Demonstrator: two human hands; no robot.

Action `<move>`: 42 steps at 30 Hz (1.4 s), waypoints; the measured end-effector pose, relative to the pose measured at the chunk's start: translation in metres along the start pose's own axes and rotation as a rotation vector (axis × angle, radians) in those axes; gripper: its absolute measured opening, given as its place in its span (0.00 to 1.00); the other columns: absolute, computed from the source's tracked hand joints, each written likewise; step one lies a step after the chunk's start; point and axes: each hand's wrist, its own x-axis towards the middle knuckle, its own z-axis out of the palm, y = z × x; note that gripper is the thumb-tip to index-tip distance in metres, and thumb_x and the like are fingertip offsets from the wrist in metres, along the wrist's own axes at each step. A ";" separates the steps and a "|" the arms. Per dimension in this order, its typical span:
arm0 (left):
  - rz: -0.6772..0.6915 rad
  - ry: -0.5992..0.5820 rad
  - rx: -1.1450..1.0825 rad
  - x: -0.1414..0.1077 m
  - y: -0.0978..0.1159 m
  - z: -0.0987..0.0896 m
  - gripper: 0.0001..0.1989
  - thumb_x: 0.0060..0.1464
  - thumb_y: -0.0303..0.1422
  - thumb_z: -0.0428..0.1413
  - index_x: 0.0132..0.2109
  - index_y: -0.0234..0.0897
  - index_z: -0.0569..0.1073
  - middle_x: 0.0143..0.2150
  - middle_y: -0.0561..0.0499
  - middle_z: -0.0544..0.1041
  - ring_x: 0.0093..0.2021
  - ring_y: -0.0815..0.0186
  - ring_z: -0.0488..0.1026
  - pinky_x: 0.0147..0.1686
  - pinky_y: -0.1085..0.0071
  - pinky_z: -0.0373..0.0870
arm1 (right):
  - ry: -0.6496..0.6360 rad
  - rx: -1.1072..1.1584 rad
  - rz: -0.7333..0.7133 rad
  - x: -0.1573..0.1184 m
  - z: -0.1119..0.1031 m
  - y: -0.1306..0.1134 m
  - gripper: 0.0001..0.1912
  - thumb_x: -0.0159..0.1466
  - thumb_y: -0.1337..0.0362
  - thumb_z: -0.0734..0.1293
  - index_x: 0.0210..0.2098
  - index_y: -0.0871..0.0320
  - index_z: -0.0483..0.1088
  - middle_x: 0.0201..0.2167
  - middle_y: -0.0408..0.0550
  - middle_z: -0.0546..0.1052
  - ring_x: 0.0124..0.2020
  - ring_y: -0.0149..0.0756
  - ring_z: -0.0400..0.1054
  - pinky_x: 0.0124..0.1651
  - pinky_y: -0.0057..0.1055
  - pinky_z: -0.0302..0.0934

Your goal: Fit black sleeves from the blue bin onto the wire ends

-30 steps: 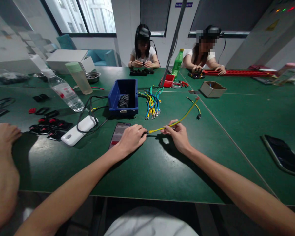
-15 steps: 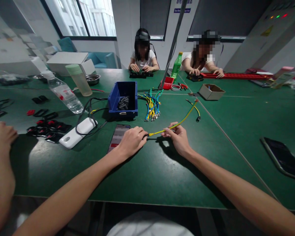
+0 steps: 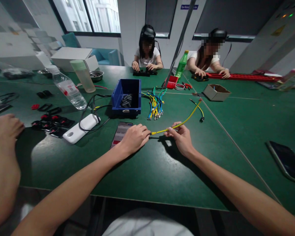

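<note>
A yellow-green wire (image 3: 191, 115) runs between my hands, its free end curving up and away to the right. My left hand (image 3: 136, 139) is closed around the wire's near end, where a dark piece is mostly covered by the fingers. My right hand (image 3: 180, 135) pinches the wire a short way along, thumb against fingers. Under my left wrist lies a phone (image 3: 121, 131) with a lit screen. Beyond my hands is a bundle of blue, yellow and green wires (image 3: 156, 105) with ring terminals. A short wire with a black end (image 3: 201, 120) rests to the right.
A blue bin (image 3: 126, 110) holds dark small parts. Left of it are a white power bank (image 3: 82, 128), black-and-red parts (image 3: 51, 124) and a water bottle (image 3: 68, 90). Another person's arm (image 3: 3, 157) reaches in at left. Two people work across the table. A small carton (image 3: 216, 93) stands at right.
The view has shifted slightly, so the scene sits a little further right. Both hands keep their hold on the wire, with hardly any movement between them.
</note>
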 end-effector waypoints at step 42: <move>-0.021 -0.029 -0.084 0.001 0.000 0.002 0.13 0.62 0.32 0.48 0.47 0.35 0.75 0.40 0.45 0.74 0.42 0.62 0.70 0.43 0.66 0.68 | 0.032 -0.033 -0.013 -0.001 0.006 -0.007 0.16 0.53 0.58 0.73 0.33 0.54 0.62 0.26 0.39 0.73 0.26 0.34 0.73 0.31 0.32 0.68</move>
